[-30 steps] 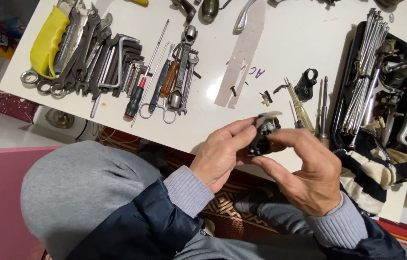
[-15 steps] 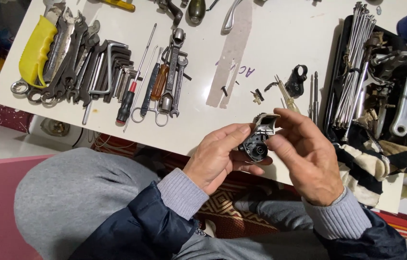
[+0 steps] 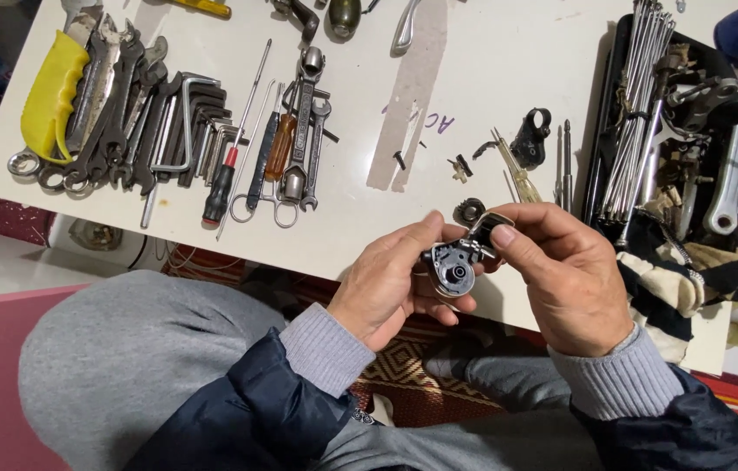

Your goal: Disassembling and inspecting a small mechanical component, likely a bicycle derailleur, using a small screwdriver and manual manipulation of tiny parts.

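Two hands meet over the near edge of the white table (image 3: 509,61), both closed on one small metal mechanism (image 3: 456,264), a grey and black part with a round hub facing up. The left hand (image 3: 391,283) cradles it from below, thumb and fingers clamped round its body. The right hand (image 3: 561,279) pinches the dark lever-like end that sticks out of the mechanism's far side, thumb and forefinger pressed together on it.

Just beyond the mechanism, on the table, lies a small dark ring-shaped piece (image 3: 468,210), and a little further beyond that a few tiny screws and bits (image 3: 461,166) beside a strip of tape (image 3: 411,96). Right of the mechanism sits a black tray (image 3: 606,113) of spokes and bike parts; far to its left lies a row of spanners and hex keys (image 3: 133,122) and a red-handled screwdriver (image 3: 222,187).

To handle this well, I judge the left hand should keep the body steady and level so nothing inside drops out, while the right works the lever end gently, without forcing. Holding the part over the table rather than over the lap would, I think, make any loose piece easier to catch.
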